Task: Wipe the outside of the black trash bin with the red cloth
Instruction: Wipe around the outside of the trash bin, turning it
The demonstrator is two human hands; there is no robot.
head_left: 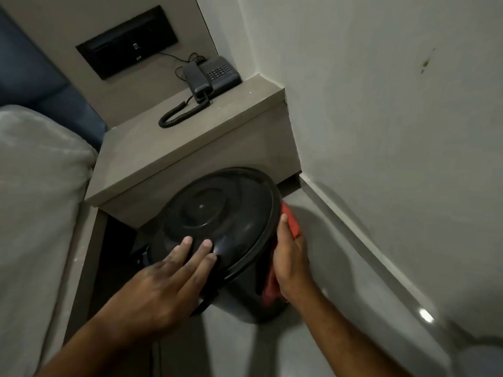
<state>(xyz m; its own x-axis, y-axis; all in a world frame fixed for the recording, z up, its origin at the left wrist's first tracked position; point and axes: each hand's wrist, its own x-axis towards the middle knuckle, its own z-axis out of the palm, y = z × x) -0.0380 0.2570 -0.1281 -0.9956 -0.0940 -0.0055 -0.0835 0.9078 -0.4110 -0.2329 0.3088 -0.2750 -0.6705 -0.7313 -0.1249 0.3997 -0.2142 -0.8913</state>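
Black trash bin point(231, 240) at lower centre of frame, tilted. Lid steadied by left hand point(163, 278), fingers flat, nothing gripped. Red cloth point(292, 223) pressed to bin's right wall by right hand point(290, 257), fingers spread over it.

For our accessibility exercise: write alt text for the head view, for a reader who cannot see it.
A right hand presses a red cloth against the side of a black bin on the floor, while the left hand rests flat on its lid. Behind, a phone sits on a nightstand.
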